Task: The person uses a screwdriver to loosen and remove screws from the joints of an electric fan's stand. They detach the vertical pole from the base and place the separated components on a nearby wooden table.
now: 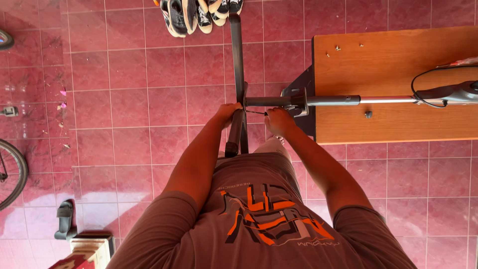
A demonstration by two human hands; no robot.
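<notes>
A black handlebar (237, 65) runs away from me over the red tiled floor, joined at its middle to a grey stem tube (328, 100) that lies across a wooden table (393, 65). My left hand (228, 112) grips the handlebar beside the stem joint. My right hand (278, 119) is closed on a thin tool (259, 112) that touches the black clamp (297, 101) on the stem. The tool's tip is hidden by the bar.
A black cable (423, 89) loops over the table's right end. Loose screws (337, 48) lie near its far edge. Shoes (199, 15) sit on the tiles ahead. A bicycle wheel (11, 174) and a black sandal (64, 219) are at left.
</notes>
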